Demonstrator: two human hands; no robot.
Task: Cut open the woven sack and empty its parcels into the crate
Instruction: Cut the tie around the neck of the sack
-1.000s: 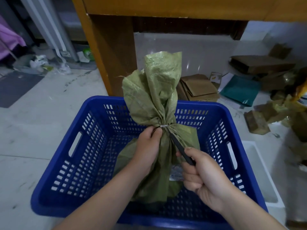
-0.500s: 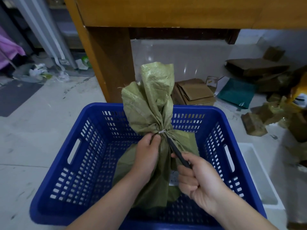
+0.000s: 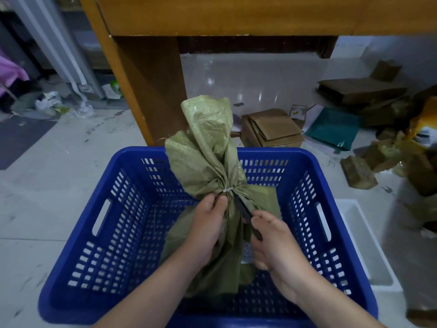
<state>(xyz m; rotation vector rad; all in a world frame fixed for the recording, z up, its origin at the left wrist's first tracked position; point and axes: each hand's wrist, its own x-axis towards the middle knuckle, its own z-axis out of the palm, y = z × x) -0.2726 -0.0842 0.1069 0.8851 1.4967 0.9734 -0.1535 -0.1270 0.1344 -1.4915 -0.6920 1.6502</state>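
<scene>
A green woven sack (image 3: 208, 162) stands upright inside the blue slotted crate (image 3: 305, 176), its neck cinched by a white tie (image 3: 227, 190). My left hand (image 3: 208, 228) grips the sack just below the tie. My right hand (image 3: 276, 247) holds a black cutting tool (image 3: 243, 209), its tip pointing up at the tie. A white label shows on the sack between my hands. The parcels inside are hidden.
A wooden table leg (image 3: 151, 91) stands right behind the crate. Flattened cardboard boxes (image 3: 272, 129), a teal bag (image 3: 333, 129) and brown packages (image 3: 359, 174) litter the floor at the right. A white tub (image 3: 369, 245) sits beside the crate's right wall.
The view has tilted so crate and sack sit lower in frame. My hands keep their grip; the tool tip stays at the tie.
</scene>
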